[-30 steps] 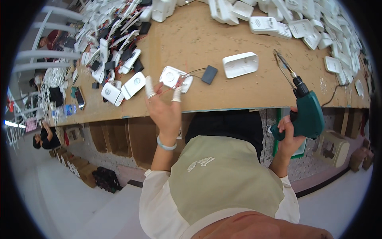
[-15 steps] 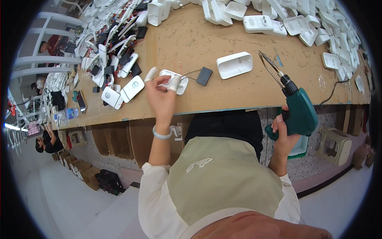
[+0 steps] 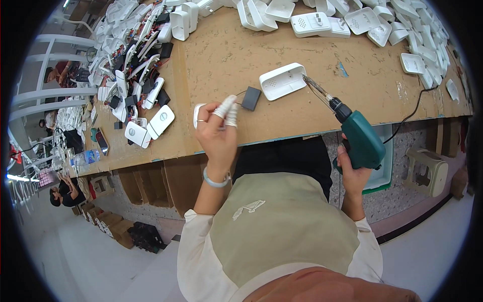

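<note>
My left hand point(image 3: 217, 132), its fingertips wrapped in white tape, closes over a small white plastic part point(image 3: 196, 115) near the front edge of the brown workbench point(image 3: 221, 55). A thin wire runs from that part to a small black module point(image 3: 250, 98). My right hand point(image 3: 352, 173) grips a green electric screwdriver point(image 3: 363, 141) below the bench edge. Its long bit reaches up and left to the right end of a white rectangular housing point(image 3: 282, 80) lying beyond the black module.
Heaps of white housings point(image 3: 352, 17) line the back of the bench, and more white and black parts point(image 3: 136, 95) crowd its left side. A white bin point(image 3: 386, 166) and a pale stool point(image 3: 427, 170) stand under the right side. Other people point(image 3: 63, 191) work far left.
The screwdriver has swung left, bringing its bit from open bench to the white housing's right end. My left hand has stayed on the small white part, shifting only slightly.
</note>
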`<state>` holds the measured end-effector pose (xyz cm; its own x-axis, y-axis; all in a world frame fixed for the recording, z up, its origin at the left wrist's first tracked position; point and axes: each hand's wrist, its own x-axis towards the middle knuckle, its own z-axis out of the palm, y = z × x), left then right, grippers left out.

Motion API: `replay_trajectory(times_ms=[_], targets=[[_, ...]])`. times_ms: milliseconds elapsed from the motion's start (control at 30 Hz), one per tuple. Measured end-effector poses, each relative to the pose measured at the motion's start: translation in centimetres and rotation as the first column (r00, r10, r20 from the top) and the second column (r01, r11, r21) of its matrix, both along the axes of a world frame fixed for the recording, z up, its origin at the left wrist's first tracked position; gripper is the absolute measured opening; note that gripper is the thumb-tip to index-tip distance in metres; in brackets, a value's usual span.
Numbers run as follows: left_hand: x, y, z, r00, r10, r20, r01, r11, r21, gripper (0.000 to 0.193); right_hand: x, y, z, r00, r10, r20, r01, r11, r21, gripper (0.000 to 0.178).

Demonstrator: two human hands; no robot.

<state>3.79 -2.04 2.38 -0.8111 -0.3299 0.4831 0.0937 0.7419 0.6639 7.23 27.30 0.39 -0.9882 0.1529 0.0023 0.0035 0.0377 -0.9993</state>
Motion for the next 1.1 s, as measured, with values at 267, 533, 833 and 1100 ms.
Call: replay_trajectory(times_ms=[267, 533, 833, 1100], targets=[[-1.5, 6.4, 0.3, 0.992, -0.127, 0.009, 0.127, 0.984, -0.127, 0.017, -0.8, 0.9, -0.8, 1.000, 0.004, 0.022, -0.007, 0.993, 0.116, 0.019], [-5.7, 9.5, 1.9, 0.996, -0.073, -0.043, 0.046, 0.892, -0.450, 0.010, -1.3, 1.4, -1.1, 1.000, -0.027, 0.000, 0.027, 0.997, 0.066, 0.020], [-7.8, 8.3, -1.4, 0.980, -0.150, 0.129, 0.188, 0.912, -0.364, 0.009, -3.1, 1.7, -0.3, 0.990, 0.119, -0.075, -0.093, 0.953, 0.288, 0.015], [-8.0, 8.4, -1.4, 0.983, -0.131, 0.131, 0.170, 0.916, -0.363, 0.016, -4.3, 0.8, 0.2, 0.988, 0.154, -0.006, -0.147, 0.951, 0.271, 0.020]])
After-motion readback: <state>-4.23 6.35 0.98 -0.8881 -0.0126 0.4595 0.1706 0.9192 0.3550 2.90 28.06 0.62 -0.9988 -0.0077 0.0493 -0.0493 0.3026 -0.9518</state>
